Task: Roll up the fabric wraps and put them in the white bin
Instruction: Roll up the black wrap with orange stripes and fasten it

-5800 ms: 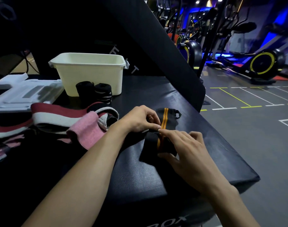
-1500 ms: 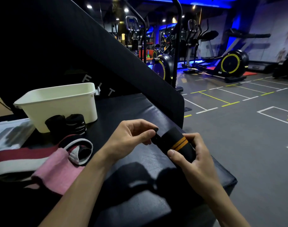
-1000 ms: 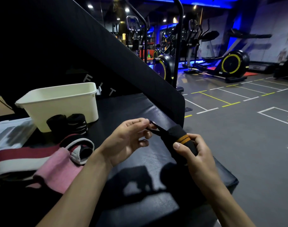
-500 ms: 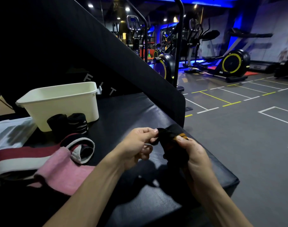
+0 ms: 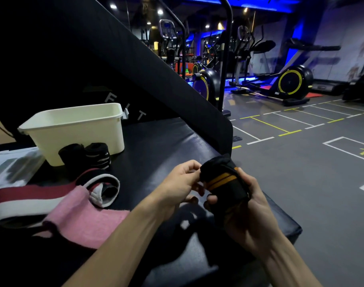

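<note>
Gym floor with bikes and blue lights way in the back, but all the action is on the black padded bench (image 5: 160, 141) up close.

Nearest thing first: the rolled black wrap with orange stripes (image 5: 222, 181) is held up off the bench, in front of the white bin (image 5: 73, 129) and well to its right. Right hand (image 5: 247, 206) has its fingers curled round the roll from below and from the side away from the bin, so that hand is really carrying it. Left hand (image 5: 177, 183) is on the bin side of the roll, fingertips pinching the end that points toward the bin, looks like it's tucking in or fixing the tail. Can't see the closure itself, too dark.

The roll's long axis runs roughly up and away, tilted a little. The bin lies to the left of and beyond the hands, so I'd guess the left hand has the shorter trip, while the right one would have to cross over.

Going further toward the bin: a pink wrap (image 5: 84, 220) and a red and white wrap (image 5: 32, 199) lie loose, not yet rolled, on the near side of it. Then two black rolled wraps (image 5: 86, 155) stand right against the bin's front wall, outside it. I can't see inside the bin.
</note>
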The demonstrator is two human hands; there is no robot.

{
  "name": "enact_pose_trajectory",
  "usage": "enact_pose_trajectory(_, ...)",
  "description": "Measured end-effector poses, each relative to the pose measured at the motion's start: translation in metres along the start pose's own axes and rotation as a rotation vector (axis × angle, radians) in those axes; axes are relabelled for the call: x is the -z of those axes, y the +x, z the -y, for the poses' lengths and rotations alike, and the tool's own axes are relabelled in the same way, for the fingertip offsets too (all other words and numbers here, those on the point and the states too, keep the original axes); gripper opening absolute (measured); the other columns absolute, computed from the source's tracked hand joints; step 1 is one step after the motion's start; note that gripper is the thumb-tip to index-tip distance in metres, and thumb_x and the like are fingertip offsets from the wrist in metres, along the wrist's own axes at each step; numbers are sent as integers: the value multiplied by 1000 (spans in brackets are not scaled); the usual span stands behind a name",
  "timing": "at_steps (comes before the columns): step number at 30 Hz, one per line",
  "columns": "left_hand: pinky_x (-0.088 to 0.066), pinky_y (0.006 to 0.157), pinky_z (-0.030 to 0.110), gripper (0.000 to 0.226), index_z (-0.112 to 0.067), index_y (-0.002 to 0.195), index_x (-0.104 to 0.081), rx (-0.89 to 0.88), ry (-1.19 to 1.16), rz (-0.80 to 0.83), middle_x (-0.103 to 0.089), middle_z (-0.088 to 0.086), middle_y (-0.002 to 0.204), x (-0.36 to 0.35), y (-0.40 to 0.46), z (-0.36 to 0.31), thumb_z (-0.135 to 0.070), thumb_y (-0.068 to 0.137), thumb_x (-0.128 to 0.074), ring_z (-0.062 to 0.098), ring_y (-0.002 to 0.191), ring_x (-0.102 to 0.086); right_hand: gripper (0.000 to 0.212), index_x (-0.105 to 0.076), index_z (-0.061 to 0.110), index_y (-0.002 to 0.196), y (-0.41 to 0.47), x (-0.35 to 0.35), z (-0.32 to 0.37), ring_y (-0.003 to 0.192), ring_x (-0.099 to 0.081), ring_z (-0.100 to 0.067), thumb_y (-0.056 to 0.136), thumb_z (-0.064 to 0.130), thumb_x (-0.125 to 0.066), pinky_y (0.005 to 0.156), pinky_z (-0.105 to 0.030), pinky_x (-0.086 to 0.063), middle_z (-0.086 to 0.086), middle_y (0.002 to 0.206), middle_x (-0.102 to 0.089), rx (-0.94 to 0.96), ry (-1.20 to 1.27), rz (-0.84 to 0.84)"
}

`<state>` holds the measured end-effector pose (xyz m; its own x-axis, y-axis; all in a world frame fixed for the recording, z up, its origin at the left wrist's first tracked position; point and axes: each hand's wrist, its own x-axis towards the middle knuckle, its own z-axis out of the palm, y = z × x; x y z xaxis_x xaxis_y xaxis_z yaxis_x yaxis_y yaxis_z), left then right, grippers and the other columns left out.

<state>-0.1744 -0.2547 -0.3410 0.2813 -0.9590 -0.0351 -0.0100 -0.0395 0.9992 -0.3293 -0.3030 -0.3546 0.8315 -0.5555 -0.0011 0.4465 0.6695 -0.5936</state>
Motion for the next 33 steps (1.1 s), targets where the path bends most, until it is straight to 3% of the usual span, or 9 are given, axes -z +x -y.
enact_pose_trajectory(9,-42,53,21,17,-15,95,-64,44,-187,-26,-69,-1,89,9,0,-6,-30,102,-59,12,72,-60,49,-78,8,103,5,5,-3,61,-62,-20,87,48,-55,53,-27,-50,-14,83,-65,122,-186,-123)
enact_pose_trajectory(12,-40,54,21,15,-17,98,-65,88,-214,-34,-72,-3,90,13,1,-7,-31,101,-61,12,74,-58,90,-55,-3,132,10,8,-6,66,-61,-20,69,56,-78,55,-28,-47,-14,86,-61,181,-228,-137)
enact_pose_trajectory(15,-39,51,19,14,-19,94,-66,98,-269,14,-69,-5,82,20,0,-8,-30,100,-60,11,73,-54,114,-46,-6,136,11,9,-9,72,-59,-22,55,62,-87,60,-32,-44,-17,89,-57,233,-279,-130)
enact_pose_trajectory(19,-38,60,22,17,-19,101,-68,72,-201,109,-65,-5,87,20,-1,-6,-32,102,-57,10,72,-54,109,-48,-4,139,13,14,-11,72,-61,-22,59,60,-86,63,-33,-45,-17,92,-62,255,-217,-137)
enact_pose_trajectory(21,-37,60,23,17,-19,103,-67,59,-174,95,-65,-7,84,15,2,-2,-29,104,-54,10,72,-54,80,-58,1,134,10,11,-13,71,-63,-22,78,54,-76,64,-32,-50,-18,97,-66,240,-179,-106)
enact_pose_trajectory(23,-37,59,25,16,-17,112,-64,41,-172,84,-63,-3,87,8,3,0,-26,103,-54,11,72,-53,43,-81,13,101,8,11,-13,66,-67,-19,103,38,-46,61,-27,-53,-14,87,-73,233,-174,-74)
enact_pose_trajectory(25,-38,58,29,27,-17,121,-61,20,-169,77,-58,6,96,4,4,2,-30,98,-60,12,75,-53,61,-83,17,80,8,5,-14,64,-69,-17,106,31,-30,58,-24,-54,-11,82,-75,205,-191,-59)
enact_pose_trajectory(30,-42,55,34,24,0,116,-60,-37,-105,-6,-60,14,97,0,4,7,-19,106,-51,29,83,-57,61,-71,6,121,10,8,-6,64,-61,-21,85,54,-61,72,-37,-48,-25,121,-64,49,-190,9)
enact_pose_trajectory(33,-45,41,26,16,-8,99,-59,-79,-89,-77,-59,15,90,-6,2,8,-11,108,-47,23,70,-57,70,-71,12,125,11,12,2,81,-70,-27,73,59,-76,79,-41,-48,-17,121,-69,6,-309,25)
